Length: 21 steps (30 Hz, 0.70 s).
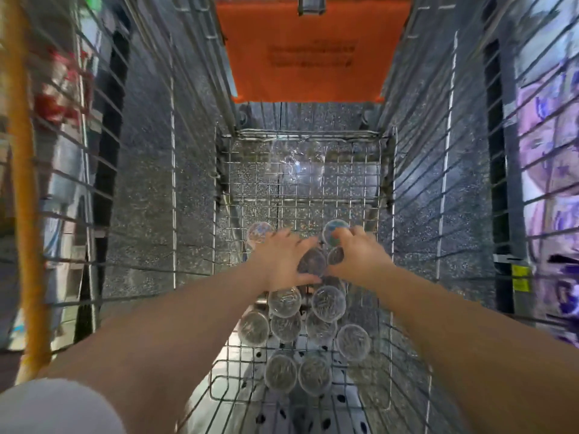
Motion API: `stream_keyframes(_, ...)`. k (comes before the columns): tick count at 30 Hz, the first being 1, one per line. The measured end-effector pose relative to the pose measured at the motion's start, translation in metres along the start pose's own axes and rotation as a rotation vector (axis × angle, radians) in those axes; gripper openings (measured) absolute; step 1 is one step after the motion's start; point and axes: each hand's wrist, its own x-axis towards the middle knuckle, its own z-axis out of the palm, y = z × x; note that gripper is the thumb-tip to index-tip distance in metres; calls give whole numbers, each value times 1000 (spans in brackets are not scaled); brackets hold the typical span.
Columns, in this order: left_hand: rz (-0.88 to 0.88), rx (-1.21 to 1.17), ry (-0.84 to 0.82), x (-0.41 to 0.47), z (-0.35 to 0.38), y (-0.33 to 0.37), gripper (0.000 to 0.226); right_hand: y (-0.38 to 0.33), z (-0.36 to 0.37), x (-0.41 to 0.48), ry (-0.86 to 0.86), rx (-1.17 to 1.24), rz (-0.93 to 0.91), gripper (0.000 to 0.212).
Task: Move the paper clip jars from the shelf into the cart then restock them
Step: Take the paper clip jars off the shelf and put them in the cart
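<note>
Both hands are deep in the cart (384, 170). The left hand (282, 258) grasps a dark jar (311, 261) standing upright between the hands; the right hand (357, 256) touches the next jar (334, 232), just beyond it.

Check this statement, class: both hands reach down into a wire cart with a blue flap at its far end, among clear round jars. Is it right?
Not quite. The head view shows the flap is orange, not blue. The rest holds: the left hand and right hand reach down into the wire cart among clear round jars.
</note>
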Motion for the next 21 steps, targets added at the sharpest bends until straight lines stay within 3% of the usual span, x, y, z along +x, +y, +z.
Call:
stream_keyframes(8, 27, 123, 177, -24, -82, 15, 76, -32, -61, -36, 145, 84, -33, 66)
stream_keyframes(15, 98, -62, 390, -86, -184, 42, 78, -65, -151, -130, 337, 221, -220, 66)
stream_keyframes(21, 185, 72, 601, -185, -310, 99, 52, -99, -242, -250, 599, 143, -341, 44)
